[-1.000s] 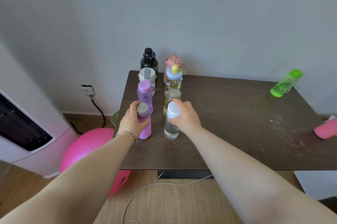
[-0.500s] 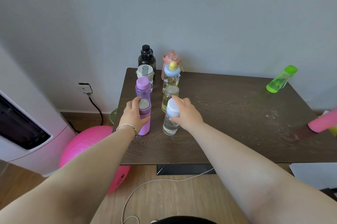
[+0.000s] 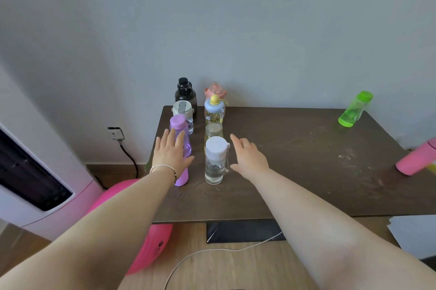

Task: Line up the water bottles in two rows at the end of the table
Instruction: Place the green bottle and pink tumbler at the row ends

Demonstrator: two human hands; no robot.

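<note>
Two rows of water bottles stand at the left end of the dark wooden table (image 3: pixel 295 148). The left row holds a black bottle (image 3: pixel 185 93), a white-lidded one (image 3: pixel 182 111), a purple-capped one (image 3: pixel 178 122) and a lilac front bottle (image 3: pixel 183 177). My left hand (image 3: pixel 171 155) hovers in front of that lilac bottle, fingers spread, hiding its top. The right row holds a pink bottle (image 3: pixel 215 89), a blue-lidded one (image 3: pixel 214 110), a metal-lidded one (image 3: pixel 213 130) and a clear white-capped bottle (image 3: pixel 215 162). My right hand (image 3: pixel 247 157) is open just right of it, apart from it.
A green bottle (image 3: pixel 355 110) stands at the far right corner, and a pink bottle (image 3: pixel 416 159) lies at the right edge. Left of the table are a pink ball (image 3: pixel 141 219), a white appliance (image 3: pixel 35 171) and a wall socket (image 3: pixel 115 133). A white cable (image 3: pixel 212 250) crosses the floor.
Both hands have let go of the two front bottles. The left hand opened over the lilac bottle; the right hand drew off to the right of the clear one.
</note>
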